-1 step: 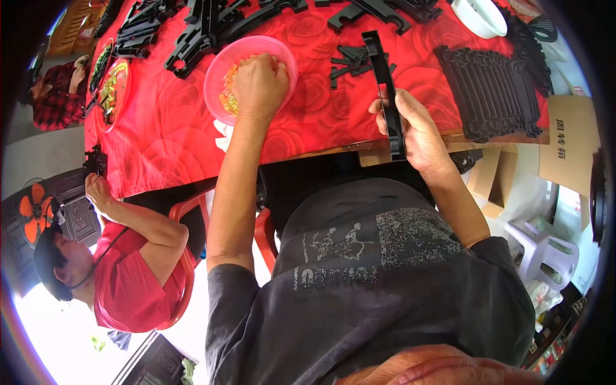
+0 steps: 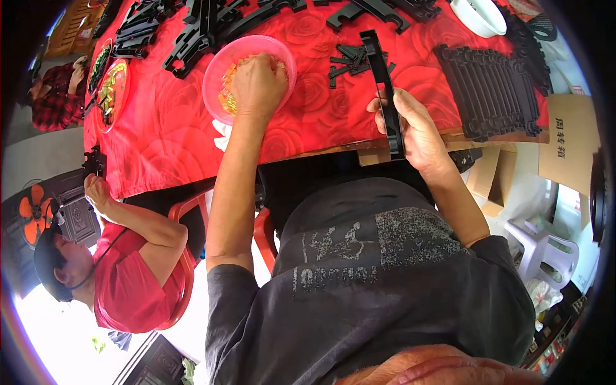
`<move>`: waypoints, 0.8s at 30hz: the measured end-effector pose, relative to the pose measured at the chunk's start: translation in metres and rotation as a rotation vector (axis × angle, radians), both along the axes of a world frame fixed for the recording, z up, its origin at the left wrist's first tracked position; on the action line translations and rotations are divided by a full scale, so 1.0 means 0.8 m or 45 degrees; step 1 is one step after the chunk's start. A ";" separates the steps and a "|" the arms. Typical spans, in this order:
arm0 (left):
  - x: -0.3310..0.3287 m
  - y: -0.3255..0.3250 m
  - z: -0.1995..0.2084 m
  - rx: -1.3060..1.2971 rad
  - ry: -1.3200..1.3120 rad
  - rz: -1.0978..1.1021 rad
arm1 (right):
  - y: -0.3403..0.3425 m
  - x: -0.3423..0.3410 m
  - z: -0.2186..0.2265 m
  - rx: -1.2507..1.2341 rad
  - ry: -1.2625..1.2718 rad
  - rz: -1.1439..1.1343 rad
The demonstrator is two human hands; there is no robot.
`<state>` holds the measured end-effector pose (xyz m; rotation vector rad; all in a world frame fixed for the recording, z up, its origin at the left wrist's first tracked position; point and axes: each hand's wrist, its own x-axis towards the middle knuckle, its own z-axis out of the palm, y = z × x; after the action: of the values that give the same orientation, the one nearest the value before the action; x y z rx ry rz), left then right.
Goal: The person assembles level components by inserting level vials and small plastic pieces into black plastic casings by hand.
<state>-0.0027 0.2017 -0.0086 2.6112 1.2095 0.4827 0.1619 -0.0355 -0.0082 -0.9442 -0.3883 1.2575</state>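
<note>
My left hand (image 2: 258, 85) reaches into a pink plastic bowl (image 2: 212, 101) of small yellow and orange pieces (image 2: 227, 102). Its fingers are curled downward and closed; the fingertips and anything between them are hidden. Nearer the table's front edge, my right hand (image 2: 416, 127) grips a long, narrow black plastic part (image 2: 392, 122) by its lower half, thumb on one side and fingers on the other. This part stands almost upright in the view and has openings along its length. Just beyond it lies a small pile of short black strips (image 2: 350, 59).
Stacked black plastic parts (image 2: 491, 93) lie at the right, with more black parts (image 2: 205, 32) along the far side. A white basin (image 2: 480, 16) stands far right. Left, a co-worker in red (image 2: 138, 276) handles a black piece near a tray of yellow pieces (image 2: 122, 74).
</note>
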 end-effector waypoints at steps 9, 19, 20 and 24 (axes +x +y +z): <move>-0.007 0.002 0.003 0.000 -0.166 -0.046 | 0.006 -0.005 0.003 -0.125 -0.051 -0.053; 0.034 -0.104 0.028 -0.913 -1.199 -0.220 | 0.005 -0.001 -0.006 -0.187 -0.008 0.021; 0.041 -0.115 0.026 -0.894 -1.215 -0.215 | 0.006 -0.003 -0.004 -0.195 0.030 0.035; 0.049 -0.138 0.032 -0.708 -1.081 -0.246 | 0.011 -0.012 0.005 -0.178 0.059 -0.071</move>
<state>0.0363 0.0910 0.0167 1.7175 0.6592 0.9226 0.1526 -0.0271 -0.0044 -1.0354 -0.2379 1.2653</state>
